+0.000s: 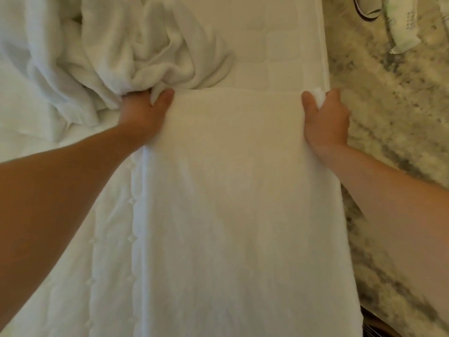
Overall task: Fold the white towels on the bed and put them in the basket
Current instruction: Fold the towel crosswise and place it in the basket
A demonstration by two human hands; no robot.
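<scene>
bed [279,45] | left hand [143,115], right hand [326,120] grip towel [243,190] (crumpled pile [150,45] beside)

Room: white bed [29,122], mottled floor [388,117].
Your frame has the bed across left and centre; beige-grey speckled floor runs down the right edge. Warm, dim light.
</scene>
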